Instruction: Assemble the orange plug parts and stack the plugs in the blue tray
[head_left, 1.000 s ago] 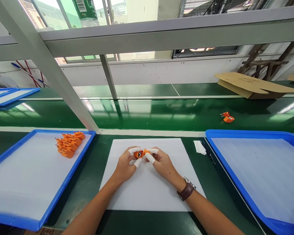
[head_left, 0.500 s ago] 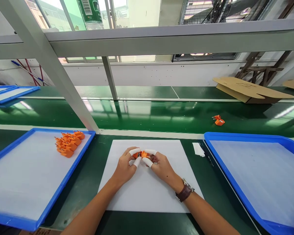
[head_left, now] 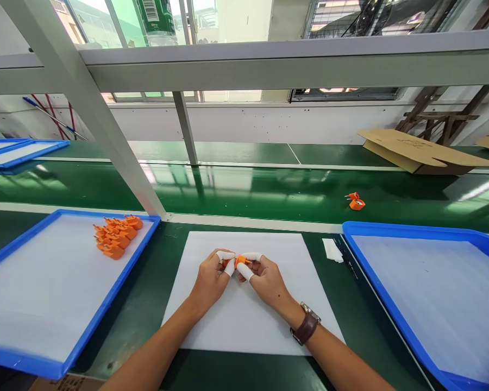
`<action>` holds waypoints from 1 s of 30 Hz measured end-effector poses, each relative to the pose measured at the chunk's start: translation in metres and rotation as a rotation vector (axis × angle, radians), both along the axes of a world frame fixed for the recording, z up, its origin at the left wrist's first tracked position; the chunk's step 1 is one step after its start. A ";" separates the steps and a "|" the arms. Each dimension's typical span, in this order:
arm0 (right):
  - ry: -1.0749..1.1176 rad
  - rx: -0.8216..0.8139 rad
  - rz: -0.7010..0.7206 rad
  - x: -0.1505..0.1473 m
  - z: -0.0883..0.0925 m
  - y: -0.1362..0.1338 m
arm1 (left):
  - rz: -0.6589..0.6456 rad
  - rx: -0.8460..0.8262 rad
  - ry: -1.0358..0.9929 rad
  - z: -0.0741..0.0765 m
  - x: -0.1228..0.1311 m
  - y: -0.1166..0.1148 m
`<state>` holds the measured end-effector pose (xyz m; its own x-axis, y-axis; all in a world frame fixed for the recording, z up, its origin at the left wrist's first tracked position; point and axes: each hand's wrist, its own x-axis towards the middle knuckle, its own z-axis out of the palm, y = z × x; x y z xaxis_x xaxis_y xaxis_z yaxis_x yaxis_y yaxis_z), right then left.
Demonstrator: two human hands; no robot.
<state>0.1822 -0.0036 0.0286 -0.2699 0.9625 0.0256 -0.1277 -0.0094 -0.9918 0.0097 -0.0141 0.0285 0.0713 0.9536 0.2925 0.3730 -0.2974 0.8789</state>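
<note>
A: Where to find the thing being worked on?

B: At the centre of the frame, over a flat white rectangular sheet (head_left: 244, 326): a small orange plastic piece (head_left: 241, 261), held between left hand (head_left: 211, 277) and right hand (head_left: 269, 278).

A: Fingers apart or together?

B: Clamped on the piece from both sides, thumb and forefinger, tips wrapped in white finger covers (head_left: 245, 271).

A: Done yet?

B: Apparently not; looks mid-step, with both hands engaged.

A: And the others?

B: At the left of the frame, inside a blue-rimmed, white-lined tray (head_left: 44, 293): similar orange plastic pieces (head_left: 116, 238), clustered closely. Cannot tell whether finished or waiting. Upper right, on a glossy green surface (head_left: 244, 203): a lone orange pronged object (head_left: 356, 204), untouched by either hand, equally uncertain.
</note>
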 end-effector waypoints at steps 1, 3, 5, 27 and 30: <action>0.006 -0.014 -0.009 0.000 0.000 0.001 | -0.018 -0.021 0.010 0.001 -0.001 0.000; -0.007 -0.026 -0.038 0.002 -0.001 0.004 | -0.106 -0.068 0.015 0.004 -0.005 0.000; -0.044 -0.020 -0.061 0.003 -0.002 0.005 | -0.199 -0.089 0.018 0.005 -0.009 0.000; -0.303 0.057 0.001 0.011 0.000 0.004 | -0.034 0.272 0.298 -0.010 0.003 -0.005; -0.306 0.007 0.031 0.013 0.001 0.006 | -0.047 0.379 0.344 -0.011 0.006 -0.004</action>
<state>0.1948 0.0026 0.0291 -0.2958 0.9537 -0.0548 0.1775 -0.0015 -0.9841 0.0158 -0.0183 0.0179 0.2641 0.7787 0.5691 0.6003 -0.5945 0.5349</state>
